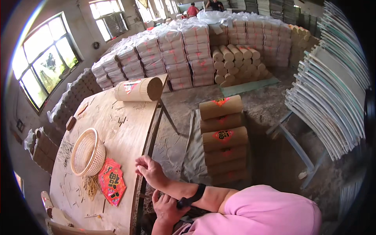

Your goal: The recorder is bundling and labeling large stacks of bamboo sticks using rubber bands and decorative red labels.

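My right hand [149, 170] rests at the edge of the round wooden table [121, 129], fingers loosely curled, nothing in it. A black wristband [192, 197] sits on that wrist. My left hand [166, 208] lies just below the right forearm, fingers apart, touching the arm near the band. Left of my right hand lies a small pile of red diamond-shaped paper labels [112, 182]. Beside them stand a tipped woven basket [88, 152] and a tuft of thin loose sticks [91, 185]. A paper-wrapped cylindrical bundle [139, 89] lies at the table's far edge.
A stack of labelled cylindrical bundles [223, 137] stands on the floor to the right of the table. Wrapped bundles [176, 51] are piled high along the back. Curved racks [333, 86] lean at the right. Two people [203, 7] stand far off. Windows [45, 58] are at the left.
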